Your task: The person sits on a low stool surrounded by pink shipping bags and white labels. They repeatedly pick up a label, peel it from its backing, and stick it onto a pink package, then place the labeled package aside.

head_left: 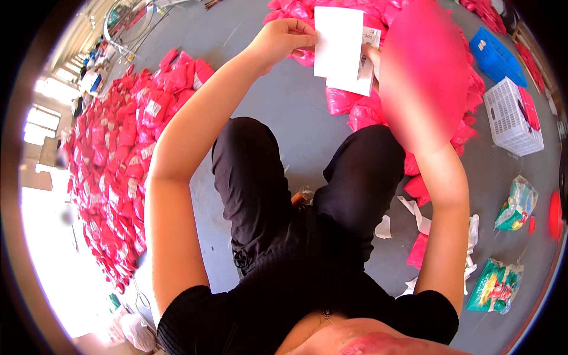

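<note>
My left hand, raised in front of me, is closed in a pinch at the left edge of a blank white paper sheet. Behind that sheet, and partly covered by it, are printed paper labels with black marks. The fingers of my right hand grip the labels' right side. A blurred pink patch hides the rest of that hand and its wrist. Just beyond and below the papers lie shiny pink plastic packages, heaped on the floor.
A large pile of labelled pink packages spreads along the left. To the right stand a blue crate and a white basket. Green printed bags and white paper scraps lie on the grey floor.
</note>
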`<state>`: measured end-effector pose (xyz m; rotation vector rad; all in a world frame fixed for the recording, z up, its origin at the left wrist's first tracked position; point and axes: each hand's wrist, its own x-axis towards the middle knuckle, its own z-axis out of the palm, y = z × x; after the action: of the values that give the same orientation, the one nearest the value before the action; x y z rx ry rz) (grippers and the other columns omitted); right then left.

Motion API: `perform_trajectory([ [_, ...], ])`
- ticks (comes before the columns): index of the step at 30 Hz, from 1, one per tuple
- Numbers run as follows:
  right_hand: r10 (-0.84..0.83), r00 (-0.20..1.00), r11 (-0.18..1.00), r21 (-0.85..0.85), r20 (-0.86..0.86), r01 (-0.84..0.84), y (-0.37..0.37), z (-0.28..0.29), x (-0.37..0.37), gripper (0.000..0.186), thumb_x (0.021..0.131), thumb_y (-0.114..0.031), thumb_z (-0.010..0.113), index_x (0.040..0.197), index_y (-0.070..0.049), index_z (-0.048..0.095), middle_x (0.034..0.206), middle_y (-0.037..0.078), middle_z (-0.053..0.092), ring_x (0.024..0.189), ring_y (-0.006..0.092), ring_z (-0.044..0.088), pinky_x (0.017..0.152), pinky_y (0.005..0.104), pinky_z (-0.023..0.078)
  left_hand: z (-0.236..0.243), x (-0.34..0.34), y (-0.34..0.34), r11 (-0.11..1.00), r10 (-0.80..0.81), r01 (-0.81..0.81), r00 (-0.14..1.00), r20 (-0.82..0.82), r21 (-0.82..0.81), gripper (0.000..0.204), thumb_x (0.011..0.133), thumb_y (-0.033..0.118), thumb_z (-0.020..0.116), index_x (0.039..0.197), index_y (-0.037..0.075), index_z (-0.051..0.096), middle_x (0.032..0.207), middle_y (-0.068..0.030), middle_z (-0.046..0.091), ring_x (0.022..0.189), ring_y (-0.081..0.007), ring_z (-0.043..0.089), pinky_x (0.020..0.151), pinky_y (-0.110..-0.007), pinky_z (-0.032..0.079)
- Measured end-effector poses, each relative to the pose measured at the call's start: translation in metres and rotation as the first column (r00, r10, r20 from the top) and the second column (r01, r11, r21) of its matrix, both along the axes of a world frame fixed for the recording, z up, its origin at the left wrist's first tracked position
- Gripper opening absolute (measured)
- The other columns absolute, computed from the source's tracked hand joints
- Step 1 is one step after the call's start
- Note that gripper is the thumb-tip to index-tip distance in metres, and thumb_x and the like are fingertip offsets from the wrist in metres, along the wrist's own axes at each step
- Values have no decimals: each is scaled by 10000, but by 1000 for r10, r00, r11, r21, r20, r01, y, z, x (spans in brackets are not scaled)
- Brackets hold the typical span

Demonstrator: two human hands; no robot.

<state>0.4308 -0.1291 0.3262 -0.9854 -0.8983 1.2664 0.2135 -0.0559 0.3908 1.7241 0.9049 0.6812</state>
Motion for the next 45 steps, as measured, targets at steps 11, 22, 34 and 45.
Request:
perform_trajectory([
  [11, -100, 847, 994, 20, 523, 105, 34, -8, 39, 288, 930, -201, 521, 1065, 34, 617, 911, 79, 669, 793, 151, 636, 720, 286, 504, -31, 32, 58, 921, -123, 87, 990, 72, 381, 159, 861, 80, 591, 1016, 43, 592, 828, -56, 643, 701, -147, 624, 632, -287, 503],
  [22, -179, 949, 979, -48, 258, 198, 142, -49, -3, 291, 908, -158, 519, 1049, 83, 601, 977, 129, 666, 859, 198, 650, 762, 304, 507, -92, -40, 100, 706, -112, -26, 983, 148, 708, 276, 628, -54, 721, 851, 108, 745, 770, -7, 565, 736, -152, 556, 674, -271, 467],
  [34, -252, 957, 950, -152, 140, 272, 203, -109, 7, 307, 943, -146, 517, 1171, 60, 525, 1104, 151, 627, 973, 241, 638, 839, 355, 519, -195, -91, 137, 492, -63, -5, 997, 41, 871, 474, 596, -76, 580, 1004, 124, 716, 774, -47, 644, 715, -218, 600, 618, -296, 506],
  [45, -213, 977, 923, -322, 31, 211, 220, -206, -24, 343, 945, -163, 512, 1200, 66, 496, 1130, 137, 611, 1009, 218, 615, 864, 335, 491, -246, -123, 97, 995, 67, -90, 928, 366, 46, 654, 794, -60, 675, 1369, -23, 366, 1000, -142, 663, 1031, -215, 572, 867, -336, 474],
])
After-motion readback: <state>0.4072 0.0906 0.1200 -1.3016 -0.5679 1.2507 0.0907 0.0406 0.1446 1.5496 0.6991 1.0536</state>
